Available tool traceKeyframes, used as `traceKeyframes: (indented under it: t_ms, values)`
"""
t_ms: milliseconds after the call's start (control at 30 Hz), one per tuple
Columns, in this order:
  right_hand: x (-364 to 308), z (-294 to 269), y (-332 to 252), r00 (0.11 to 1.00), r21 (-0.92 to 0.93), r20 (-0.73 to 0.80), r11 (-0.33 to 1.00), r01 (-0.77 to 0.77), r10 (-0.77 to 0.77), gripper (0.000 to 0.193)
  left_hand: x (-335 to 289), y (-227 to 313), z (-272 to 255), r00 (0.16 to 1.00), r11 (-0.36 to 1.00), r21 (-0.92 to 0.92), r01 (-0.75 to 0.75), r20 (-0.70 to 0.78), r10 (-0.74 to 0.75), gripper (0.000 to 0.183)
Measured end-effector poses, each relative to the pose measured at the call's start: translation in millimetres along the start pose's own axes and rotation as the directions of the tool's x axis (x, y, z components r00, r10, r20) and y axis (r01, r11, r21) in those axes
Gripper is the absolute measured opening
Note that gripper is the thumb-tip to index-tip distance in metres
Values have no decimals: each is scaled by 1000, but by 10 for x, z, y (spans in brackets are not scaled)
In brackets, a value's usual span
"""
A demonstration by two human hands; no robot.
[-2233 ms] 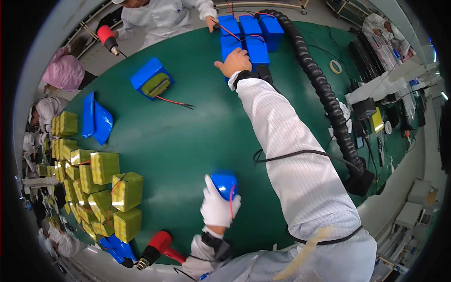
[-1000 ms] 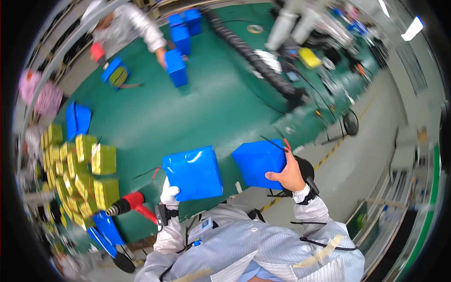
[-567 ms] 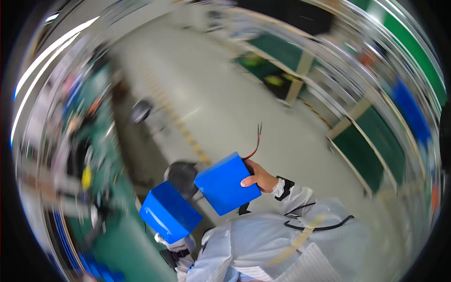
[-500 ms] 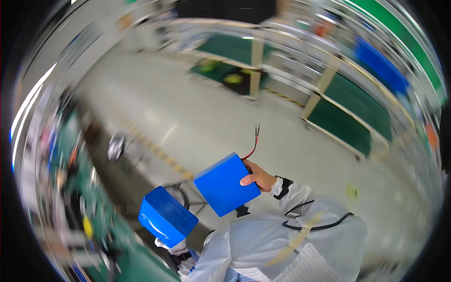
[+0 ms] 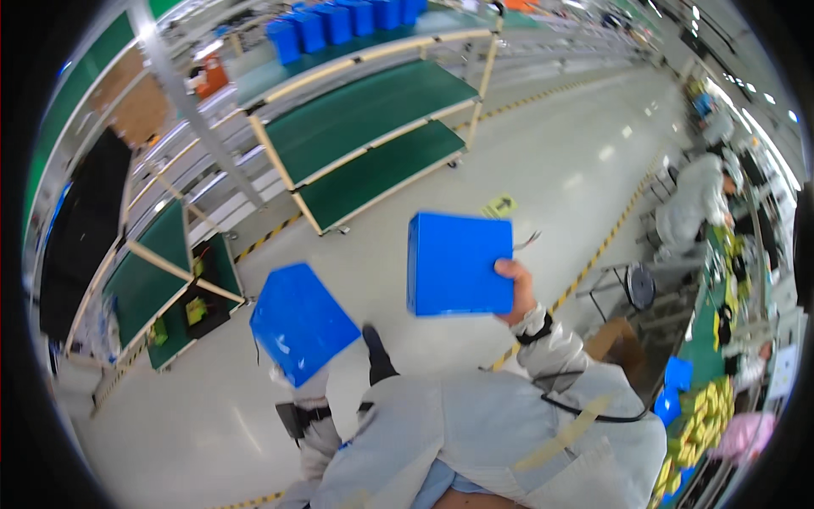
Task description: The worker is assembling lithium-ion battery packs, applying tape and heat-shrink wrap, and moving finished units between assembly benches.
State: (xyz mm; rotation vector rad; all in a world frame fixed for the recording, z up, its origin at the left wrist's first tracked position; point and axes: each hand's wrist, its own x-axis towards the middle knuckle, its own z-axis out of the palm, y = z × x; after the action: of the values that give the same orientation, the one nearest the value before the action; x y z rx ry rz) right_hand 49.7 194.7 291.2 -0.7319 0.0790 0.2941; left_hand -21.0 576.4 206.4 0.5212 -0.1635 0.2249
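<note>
In my right hand point(image 5: 521, 293) is a boxy blue battery pack point(image 5: 460, 263), held upright by its right side with my thumb over the front face. Thin dark and red wires point(image 5: 529, 240) stick out beyond its right edge. A second blue battery pack point(image 5: 305, 318) is held tilted on the left. My left hand point(image 5: 280, 376) is mostly hidden behind and under that pack, so its fingers hardly show. The two packs are apart, both up in the air above the floor.
Ahead stands a green-shelved cart point(image 5: 373, 127), with several blue packs point(image 5: 339, 25) on the surface behind it. Another shelved cart point(image 5: 153, 280) is at left. Along the right runs a workbench point(image 5: 699, 331) with yellow-green items, a stool point(image 5: 638, 287) and seated people point(image 5: 695, 204).
My view has swung to the right: the shelved cart is now ahead, and a workbench with people shows at right. Both hands keep hold of their packs; the right pack is higher and more upright.
</note>
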Motion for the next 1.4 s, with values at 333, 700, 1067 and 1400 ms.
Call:
traceKeyframes:
  t_ms: [333,700,1067,1400]
  values:
    - [1467,253,-1561,827,-388,-182,812,437,-532,61,3174,-1265,47,824,813,-135,566,99,-557,86]
    - [3681,-292,-3316,796,-312,-191,805,505,-574,53,5469,-2738,912,793,796,-184,577,359,-492,72]
    - [6713,-227,-5442,805,-760,33,508,405,-593,51,6977,-3600,874,925,921,-89,379,14,-379,75]
    - [9616,148,-6052,936,-914,149,-405,8,-318,73,7662,-4200,943,945,822,-478,310,247,-213,62]
